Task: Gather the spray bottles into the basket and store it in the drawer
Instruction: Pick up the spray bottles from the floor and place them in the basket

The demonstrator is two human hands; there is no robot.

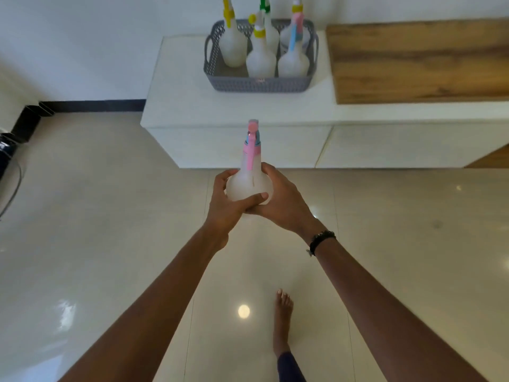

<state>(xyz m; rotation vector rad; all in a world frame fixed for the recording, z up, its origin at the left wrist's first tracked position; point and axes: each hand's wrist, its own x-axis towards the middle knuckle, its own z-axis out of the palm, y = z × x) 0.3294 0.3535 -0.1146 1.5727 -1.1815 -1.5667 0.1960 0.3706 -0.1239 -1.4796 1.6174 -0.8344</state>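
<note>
A white spray bottle with a pink and blue head [249,177] is held upright in front of me over the floor. My left hand [227,208] grips its round body from the left and below. My right hand [281,204] wraps it from the right. Ahead, a grey perforated basket [260,84] stands on the white cabinet top [187,103]. Several white spray bottles stand in it, with yellow, green and pink-blue heads. The cabinet's drawer fronts [225,146] are shut.
A wooden panel [418,62] lies on the cabinet top right of the basket. Glossy tiled floor [110,216] spreads between me and the cabinet. My bare foot [282,321] is below my hands. A dark object sits at the far left edge.
</note>
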